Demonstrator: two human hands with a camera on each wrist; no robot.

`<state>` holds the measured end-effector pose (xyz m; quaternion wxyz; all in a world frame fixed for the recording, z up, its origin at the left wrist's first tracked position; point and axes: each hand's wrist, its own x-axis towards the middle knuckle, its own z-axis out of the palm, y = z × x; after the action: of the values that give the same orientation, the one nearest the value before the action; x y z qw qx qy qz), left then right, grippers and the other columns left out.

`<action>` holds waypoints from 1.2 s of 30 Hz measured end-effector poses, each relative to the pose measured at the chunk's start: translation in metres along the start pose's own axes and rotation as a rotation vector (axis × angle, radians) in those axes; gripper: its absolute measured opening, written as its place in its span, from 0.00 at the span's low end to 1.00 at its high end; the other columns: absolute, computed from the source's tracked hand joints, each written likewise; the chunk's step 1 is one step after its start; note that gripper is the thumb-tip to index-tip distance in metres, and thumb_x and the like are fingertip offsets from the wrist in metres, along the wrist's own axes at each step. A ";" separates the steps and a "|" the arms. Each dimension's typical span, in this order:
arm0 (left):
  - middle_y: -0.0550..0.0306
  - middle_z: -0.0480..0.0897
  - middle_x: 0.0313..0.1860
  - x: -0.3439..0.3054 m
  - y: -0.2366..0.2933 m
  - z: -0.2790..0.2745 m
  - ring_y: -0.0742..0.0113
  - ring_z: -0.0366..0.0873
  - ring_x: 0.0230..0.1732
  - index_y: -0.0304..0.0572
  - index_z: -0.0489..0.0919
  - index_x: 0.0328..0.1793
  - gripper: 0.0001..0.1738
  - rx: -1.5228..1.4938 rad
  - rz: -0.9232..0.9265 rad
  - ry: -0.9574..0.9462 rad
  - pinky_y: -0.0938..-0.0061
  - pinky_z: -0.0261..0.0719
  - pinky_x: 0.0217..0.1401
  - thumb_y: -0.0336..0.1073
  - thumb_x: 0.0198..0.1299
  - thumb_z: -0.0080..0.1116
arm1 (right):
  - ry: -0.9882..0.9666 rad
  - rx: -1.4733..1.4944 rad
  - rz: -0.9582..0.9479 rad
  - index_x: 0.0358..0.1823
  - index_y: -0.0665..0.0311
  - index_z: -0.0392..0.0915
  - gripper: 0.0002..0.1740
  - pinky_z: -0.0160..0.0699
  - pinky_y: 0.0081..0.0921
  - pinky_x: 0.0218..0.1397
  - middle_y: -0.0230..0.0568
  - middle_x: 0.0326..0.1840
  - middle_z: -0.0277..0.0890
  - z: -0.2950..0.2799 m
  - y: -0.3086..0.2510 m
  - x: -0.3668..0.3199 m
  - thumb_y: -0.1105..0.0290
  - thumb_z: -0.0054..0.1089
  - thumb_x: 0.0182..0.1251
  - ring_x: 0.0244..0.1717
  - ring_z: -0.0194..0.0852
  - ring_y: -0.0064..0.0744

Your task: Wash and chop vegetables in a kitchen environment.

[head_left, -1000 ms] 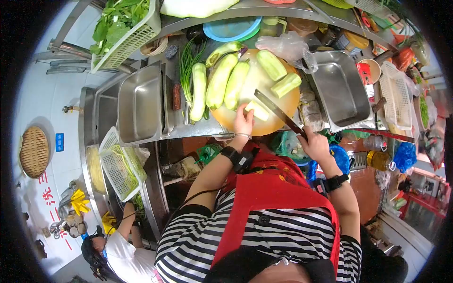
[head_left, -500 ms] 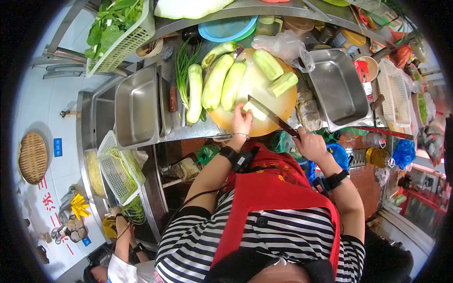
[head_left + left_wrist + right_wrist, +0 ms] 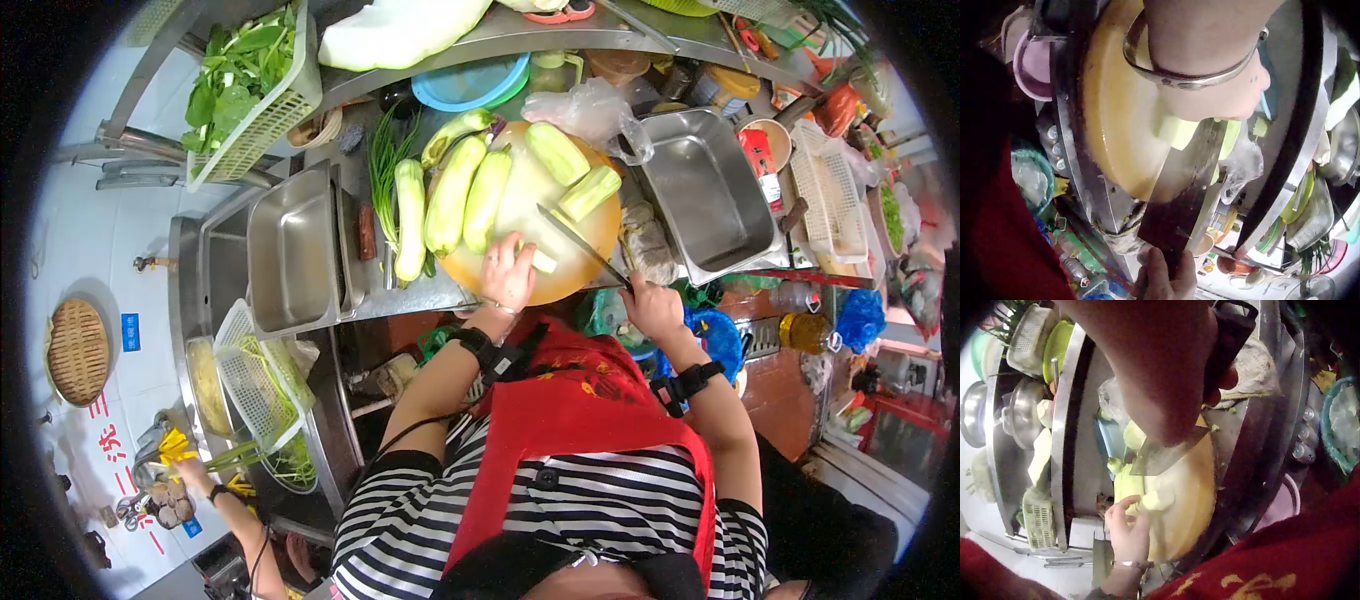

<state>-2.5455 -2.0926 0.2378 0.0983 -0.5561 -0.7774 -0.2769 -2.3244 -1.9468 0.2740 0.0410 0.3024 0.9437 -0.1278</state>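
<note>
My left hand point(image 3: 508, 275) holds a short pale-green squash piece point(image 3: 543, 261) on the round cutting board point(image 3: 585, 262); its fingers cover most of the piece in the head view. In the right wrist view, that hand point(image 3: 1129, 532) has thumb and fingers at one end of the piece point(image 3: 1157, 500). The handle of a broad kitchen knife point(image 3: 590, 248) is gripped by my right hand point(image 3: 655, 308), the blade slanting over the board right of the piece. Two larger cut squash lengths point(image 3: 556, 152) lie at the board's far right; several whole squashes point(image 3: 455, 195) lie to the left.
Steel pans flank the board, one left point(image 3: 295, 250) and one right point(image 3: 712, 190). Green onions point(image 3: 385, 175) and a brown-handled tool point(image 3: 366, 232) lie left. Behind are a plastic bag point(image 3: 580, 108) and blue basin point(image 3: 470, 82). Another person's arm point(image 3: 240, 520) shows lower left.
My left hand has moved over the squash piece, covering more of it. The knife has come away from the piece toward the right. At lower left, the other person's arm has reached up and out.
</note>
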 end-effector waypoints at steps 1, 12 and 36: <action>0.49 0.69 0.48 0.010 0.001 -0.008 0.48 0.72 0.46 0.43 0.74 0.45 0.20 0.006 0.120 -0.022 0.63 0.74 0.44 0.28 0.41 0.58 | 0.009 -0.004 0.025 0.40 0.60 0.67 0.16 0.75 0.40 0.24 0.50 0.21 0.76 -0.001 0.004 0.001 0.55 0.50 0.61 0.23 0.78 0.47; 0.50 0.72 0.33 -0.001 -0.010 0.052 0.60 0.75 0.32 0.48 0.69 0.56 0.24 -0.386 -0.518 -0.179 0.68 0.76 0.32 0.35 0.51 0.59 | -0.063 0.118 0.067 0.42 0.62 0.66 0.19 0.75 0.45 0.29 0.55 0.21 0.76 -0.001 -0.010 -0.015 0.53 0.50 0.61 0.25 0.77 0.54; 0.56 0.67 0.42 -0.014 -0.005 0.062 0.74 0.70 0.30 0.43 0.73 0.41 0.14 -0.809 -0.664 0.247 0.82 0.72 0.30 0.22 0.46 0.57 | -0.040 0.110 -0.081 0.37 0.63 0.66 0.17 0.74 0.42 0.25 0.50 0.19 0.75 -0.038 -0.016 -0.036 0.56 0.51 0.60 0.22 0.76 0.51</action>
<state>-2.5355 -2.0715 0.1782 -0.1260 -0.2372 -0.7252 -0.6340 -2.3046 -1.9697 0.3199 0.0381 0.2633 0.9457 -0.1869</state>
